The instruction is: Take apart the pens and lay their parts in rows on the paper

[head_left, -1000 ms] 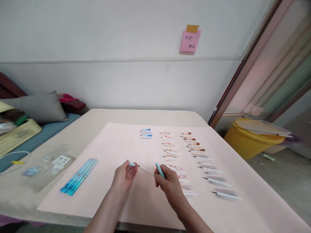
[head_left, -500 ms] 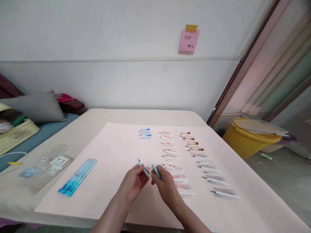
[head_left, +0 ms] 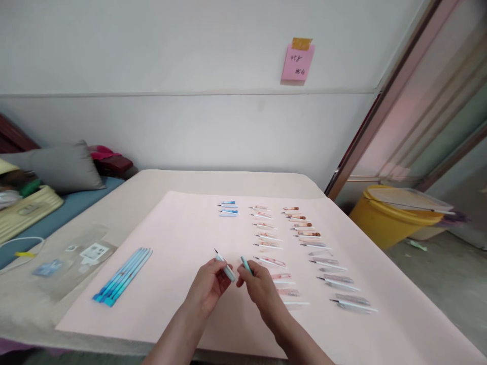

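the left hand [head_left: 208,288] pinches a pen piece [head_left: 229,274], the right hand [head_left: 261,288] beside it a barrel [head_left: 246,265], seemingly mid-dismantling, next calling for steady grips.

Soft, even light; faint shadows; yellow bucket [head_left: 384,219] stretched, blurred.

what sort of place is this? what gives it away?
Probably a home or makeshift workroom, not a proper factory: a soft grey fabric cushion at left, a handwritten pink paper note taped to the white wall, and a yellow plastic tub at right.
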`<control>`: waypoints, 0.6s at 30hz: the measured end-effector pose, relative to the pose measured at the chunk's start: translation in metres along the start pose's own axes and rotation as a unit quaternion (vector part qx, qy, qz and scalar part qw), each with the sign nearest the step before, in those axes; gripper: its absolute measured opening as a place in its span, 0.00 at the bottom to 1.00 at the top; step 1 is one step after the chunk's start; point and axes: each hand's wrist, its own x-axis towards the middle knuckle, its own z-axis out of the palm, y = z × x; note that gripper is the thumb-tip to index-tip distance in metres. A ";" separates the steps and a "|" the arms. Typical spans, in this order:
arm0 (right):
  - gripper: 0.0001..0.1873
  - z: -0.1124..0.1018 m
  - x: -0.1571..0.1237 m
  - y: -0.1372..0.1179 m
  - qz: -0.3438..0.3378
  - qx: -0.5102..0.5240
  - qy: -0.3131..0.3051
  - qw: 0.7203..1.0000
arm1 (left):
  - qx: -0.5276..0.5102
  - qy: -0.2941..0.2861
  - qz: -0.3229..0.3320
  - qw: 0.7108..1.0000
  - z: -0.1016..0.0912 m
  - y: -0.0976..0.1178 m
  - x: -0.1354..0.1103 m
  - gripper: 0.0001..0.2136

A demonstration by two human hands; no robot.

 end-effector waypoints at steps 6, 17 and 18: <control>0.14 0.003 0.003 0.004 0.079 0.132 -0.012 0.988 | 0.043 -0.058 -0.064 0.995 0.009 -0.005 -0.008 0.08; 0.13 0.010 -0.006 0.005 0.081 0.261 -0.078 0.959 | 0.105 -0.062 -0.067 0.990 0.015 -0.025 -0.012 0.09; 0.14 0.009 -0.006 0.004 0.078 0.259 -0.081 0.959 | 0.102 -0.067 -0.067 0.990 0.015 -0.024 -0.012 0.09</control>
